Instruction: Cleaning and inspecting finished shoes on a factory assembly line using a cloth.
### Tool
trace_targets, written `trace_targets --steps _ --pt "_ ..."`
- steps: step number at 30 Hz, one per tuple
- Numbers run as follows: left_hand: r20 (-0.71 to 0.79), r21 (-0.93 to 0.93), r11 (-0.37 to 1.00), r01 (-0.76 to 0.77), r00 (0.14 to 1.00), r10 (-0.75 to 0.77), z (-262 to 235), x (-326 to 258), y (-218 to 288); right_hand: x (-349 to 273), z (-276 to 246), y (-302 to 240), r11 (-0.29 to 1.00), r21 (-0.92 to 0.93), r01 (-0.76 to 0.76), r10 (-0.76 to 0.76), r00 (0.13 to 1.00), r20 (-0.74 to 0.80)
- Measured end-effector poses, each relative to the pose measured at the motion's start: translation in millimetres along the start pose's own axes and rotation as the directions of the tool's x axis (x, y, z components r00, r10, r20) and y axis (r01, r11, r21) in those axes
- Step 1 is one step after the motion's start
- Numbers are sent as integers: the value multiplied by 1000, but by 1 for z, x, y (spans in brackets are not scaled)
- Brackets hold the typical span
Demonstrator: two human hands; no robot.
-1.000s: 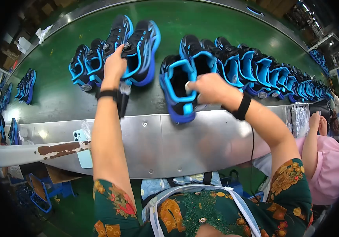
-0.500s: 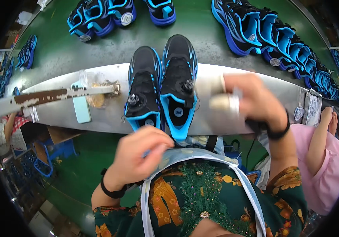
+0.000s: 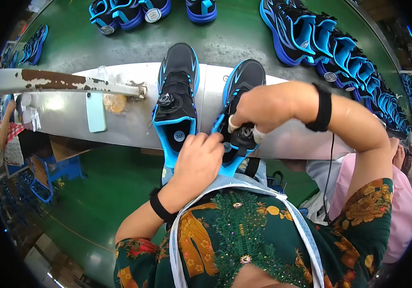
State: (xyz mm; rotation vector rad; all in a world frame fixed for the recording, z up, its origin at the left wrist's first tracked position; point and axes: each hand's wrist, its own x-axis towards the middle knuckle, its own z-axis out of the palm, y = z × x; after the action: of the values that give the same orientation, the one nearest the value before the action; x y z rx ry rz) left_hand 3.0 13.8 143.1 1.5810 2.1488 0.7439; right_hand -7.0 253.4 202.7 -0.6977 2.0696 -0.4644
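Observation:
A pair of black sneakers with bright blue trim rests on the metal ledge in front of me, toes pointing away. The left sneaker (image 3: 179,74) stands by itself, a round dial on its tongue and a round label inside. My right hand (image 3: 268,108), with pale covers on the thumb and a finger, grips the right sneaker (image 3: 247,73) at the tongue beside its dial (image 3: 244,136). On the same shoe's collar, my left hand (image 3: 198,161) pinches the near-left edge with bent fingers; the fingertips are partly hidden inside the opening.
More sneakers (image 3: 287,36) line the green surface at right, others (image 3: 129,14) at the far left. A chipped metal bar (image 3: 71,82) crosses the ledge at left, near a mint-green phone (image 3: 95,113) and an amber lump (image 3: 114,103). A co-worker in pink (image 3: 345,177) sits at right.
My right hand has come in from the right onto the right sneaker's tongue. My left hand has moved up to its collar. That sneaker now stands apart from the left one and is angled.

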Motion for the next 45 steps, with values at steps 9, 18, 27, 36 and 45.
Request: trace_targets --steps 9,18,27,36,45 --pt "669 -677 96 730 664 -333 -45 18 1 -7 30 -8 990 72 -120 135 954 -266" --pt "602 -797 -239 555 757 -254 9 23 1 -14 98 -34 964 264 22 205 572 -795" --pt "115 -852 455 260 940 -322 -32 -29 8 -33 3 -18 991 120 -59 118 813 -571" --pt "228 -855 248 456 759 -610 -45 -43 -50 78 -35 -32 949 -306 79 -242 803 -544" --pt "393 -918 -130 375 814 -428 -31 -29 -60 64 -26 -19 934 123 335 -200 776 -598"
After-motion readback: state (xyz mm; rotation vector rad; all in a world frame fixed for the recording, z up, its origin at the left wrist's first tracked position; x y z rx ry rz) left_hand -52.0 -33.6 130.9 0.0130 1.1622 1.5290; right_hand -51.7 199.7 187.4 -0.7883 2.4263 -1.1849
